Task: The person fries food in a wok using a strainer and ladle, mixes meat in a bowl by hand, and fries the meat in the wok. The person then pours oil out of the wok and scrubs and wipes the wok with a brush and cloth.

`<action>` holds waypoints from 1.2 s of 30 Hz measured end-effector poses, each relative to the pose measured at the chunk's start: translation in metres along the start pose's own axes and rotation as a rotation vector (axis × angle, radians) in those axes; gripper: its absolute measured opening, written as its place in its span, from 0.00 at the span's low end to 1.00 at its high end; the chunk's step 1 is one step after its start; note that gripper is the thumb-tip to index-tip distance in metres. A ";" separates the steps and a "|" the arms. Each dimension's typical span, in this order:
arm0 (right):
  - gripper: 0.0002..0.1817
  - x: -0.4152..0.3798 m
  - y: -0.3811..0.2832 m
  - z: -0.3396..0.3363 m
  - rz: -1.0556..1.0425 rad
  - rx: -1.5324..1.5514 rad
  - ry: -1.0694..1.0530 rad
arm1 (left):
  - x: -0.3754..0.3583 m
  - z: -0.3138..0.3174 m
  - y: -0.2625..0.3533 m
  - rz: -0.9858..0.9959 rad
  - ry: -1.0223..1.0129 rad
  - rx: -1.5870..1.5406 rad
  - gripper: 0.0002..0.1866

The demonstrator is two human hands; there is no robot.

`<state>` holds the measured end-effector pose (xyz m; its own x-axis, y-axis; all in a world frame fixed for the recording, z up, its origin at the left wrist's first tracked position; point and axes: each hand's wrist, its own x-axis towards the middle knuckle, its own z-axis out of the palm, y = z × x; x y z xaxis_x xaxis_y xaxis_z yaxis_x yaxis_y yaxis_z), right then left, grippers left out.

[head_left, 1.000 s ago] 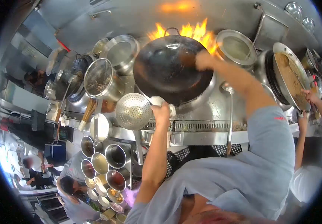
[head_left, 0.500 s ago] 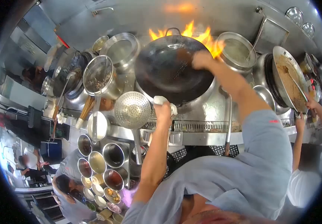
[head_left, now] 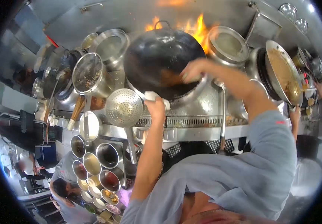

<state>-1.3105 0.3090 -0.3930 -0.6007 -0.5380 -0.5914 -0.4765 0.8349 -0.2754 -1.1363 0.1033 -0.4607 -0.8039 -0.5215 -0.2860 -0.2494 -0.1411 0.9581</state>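
A large black wok (head_left: 146, 63) sits tilted over the stove, its loop handle at the back. My left hand (head_left: 155, 109) is closed on a folded white cloth (head_left: 153, 96) at the wok's near rim. Inside the wok, my right hand (head_left: 195, 70) grips a brown wok brush (head_left: 170, 77), smeared by motion, its head against the lower right wall. Wet specks and streaks show on the dark metal. A perforated skimmer (head_left: 124, 107) lies left of my left hand, its handle pointing toward me.
Flames (head_left: 200, 31) rise behind the wok. Strainer-topped pots (head_left: 228, 44) flank it, and a ladle (head_left: 223, 115) lies on the right. Sauce containers (head_left: 109, 155) crowd the lower left. At far right a co-worker's arm (head_left: 294, 120) reaches to a brown-filled wok (head_left: 280, 67).
My right hand and the brush have swept down from the wok's upper right to its lower right. The wok tilts more, my left hand still at its rim. The view has shifted slightly.
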 end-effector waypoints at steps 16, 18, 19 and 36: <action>0.31 -0.022 -0.042 -0.012 0.115 0.318 0.079 | 0.014 -0.005 -0.017 -0.022 -0.031 0.006 0.22; 0.19 -0.045 -0.008 -0.064 0.323 -0.286 0.363 | 0.014 -0.003 -0.017 -0.017 -0.031 0.018 0.22; 0.17 0.002 0.048 -0.083 0.513 -0.187 0.542 | 0.016 -0.004 -0.015 -0.009 -0.029 0.035 0.22; 0.18 0.035 0.095 -0.090 0.480 -0.106 0.889 | 0.017 -0.001 -0.016 -0.011 0.019 -0.022 0.22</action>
<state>-1.4349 0.3591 -0.3719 -0.9828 -0.0758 0.1681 -0.0874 0.9942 -0.0629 -1.1451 0.0955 -0.4809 -0.7906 -0.5358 -0.2965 -0.2462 -0.1652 0.9550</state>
